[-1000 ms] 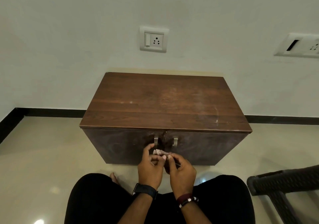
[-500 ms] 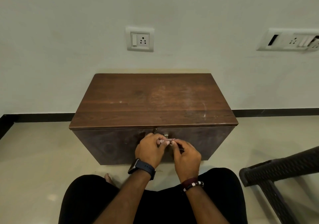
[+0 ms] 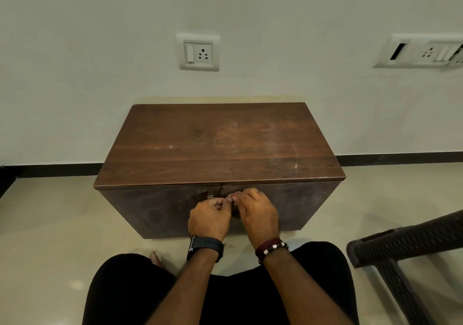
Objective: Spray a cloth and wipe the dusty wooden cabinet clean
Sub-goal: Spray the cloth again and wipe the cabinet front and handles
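The low wooden cabinet [image 3: 220, 144] stands against the wall, with pale dusty smears across its dark brown top. Both hands are raised to the top of its two front doors, where these meet. My left hand [image 3: 209, 220], with a black watch on the wrist, has its fingers curled just below the left metal handle [image 3: 210, 196]. My right hand [image 3: 259, 214], with bead bracelets, covers the right handle. The fingertips of both hands meet and pinch a small pale pinkish thing [image 3: 231, 197]; what it is cannot be made out.
A dark woven plastic chair [image 3: 400, 244] stands close on the right. My legs in black [image 3: 130, 289] fill the bottom, a bare foot [image 3: 154, 257] beside them on the glossy beige floor [image 3: 50, 224]. On the wall are a socket plate [image 3: 198, 52] and a wider switch panel [image 3: 421, 51].
Both hands have moved up and away from my lap, from below the door handles to the top of the doors, still pinching the small pinkish thing. The view shifted slightly.
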